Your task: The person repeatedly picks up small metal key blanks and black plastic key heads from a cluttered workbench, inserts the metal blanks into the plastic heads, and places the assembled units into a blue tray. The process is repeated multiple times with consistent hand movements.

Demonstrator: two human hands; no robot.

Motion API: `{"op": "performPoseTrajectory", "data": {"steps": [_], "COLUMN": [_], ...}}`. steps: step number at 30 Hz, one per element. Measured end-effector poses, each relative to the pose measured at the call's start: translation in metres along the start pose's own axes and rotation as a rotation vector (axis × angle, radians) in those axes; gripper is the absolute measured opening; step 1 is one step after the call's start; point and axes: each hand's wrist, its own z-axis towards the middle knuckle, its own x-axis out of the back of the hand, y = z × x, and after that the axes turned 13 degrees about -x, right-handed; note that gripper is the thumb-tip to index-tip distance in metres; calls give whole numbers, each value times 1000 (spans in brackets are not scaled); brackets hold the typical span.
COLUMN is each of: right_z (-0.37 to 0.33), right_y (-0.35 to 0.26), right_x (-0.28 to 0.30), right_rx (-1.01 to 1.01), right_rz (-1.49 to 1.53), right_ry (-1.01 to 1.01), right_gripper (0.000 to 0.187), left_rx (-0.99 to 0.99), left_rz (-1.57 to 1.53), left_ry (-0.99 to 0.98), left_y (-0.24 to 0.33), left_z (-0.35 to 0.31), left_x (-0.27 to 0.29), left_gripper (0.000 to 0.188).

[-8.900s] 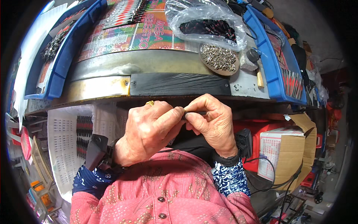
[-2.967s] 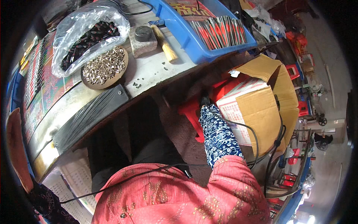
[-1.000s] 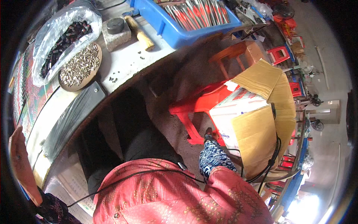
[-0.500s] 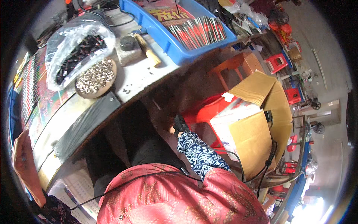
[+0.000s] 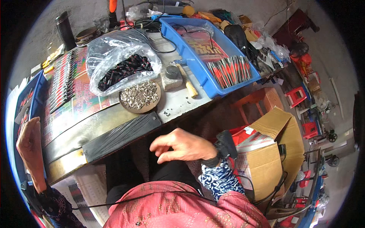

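My right hand (image 5: 184, 146) hovers over my lap, just off the front edge of the workbench (image 5: 178, 108). Its fingers are loosely bent and apart, and nothing shows in them. At the far left my left hand (image 5: 29, 146) is raised edge-on beside a blue tray (image 5: 41, 89) of slim red and black pieces. Its fingers look stretched out, though partly hidden, and I see nothing held. A round dish (image 5: 124, 105) of small silvery metal pieces stands near the bench's front edge. Behind it, a clear plastic bag (image 5: 99, 53) lies open, full of black parts.
Slim red, black and silver pieces (image 5: 62, 81) lie in a row at left. A brush-like wooden tool (image 5: 187, 81) and a block (image 5: 171, 80) sit beside a blue bin (image 5: 203, 83) of similar pieces. An open cardboard box (image 5: 260, 167) stands to my right.
My right hand has come up from low beside the red container to above my lap. The view has shifted, so more of the bench's far side shows. My left hand stays at the left rim.
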Motion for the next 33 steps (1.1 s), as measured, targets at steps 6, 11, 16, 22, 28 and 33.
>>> {"op": "performPoseTrajectory", "data": {"steps": [6,11,16,22,28,33], "right_z": [4,20,13,23,25,25], "right_y": [-54,-43,-19,14,9,0], "right_x": [59,106,164,177,169,151], "right_rx": [24,-21,-158,-337,-370,-258], "right_rz": [185,-487,-855,-907,-909,-881], "right_ry": [424,1077,1360,1415,1390,1509], "right_gripper": [20,19,21,25,26,22], "left_rx": [95,162,97,161,143,204], "left_rz": [-11,-2,113,199,91,-80], "left_ry": [56,44,75,82,18,80], "left_y": [-26,-21,-48,-75,-92,-119], "left_z": [-12,-21,-19,-24,-37,-42], "left_x": [2,6,11,19,17,11], "left_gripper": [16,14,14,14,15,22]}}
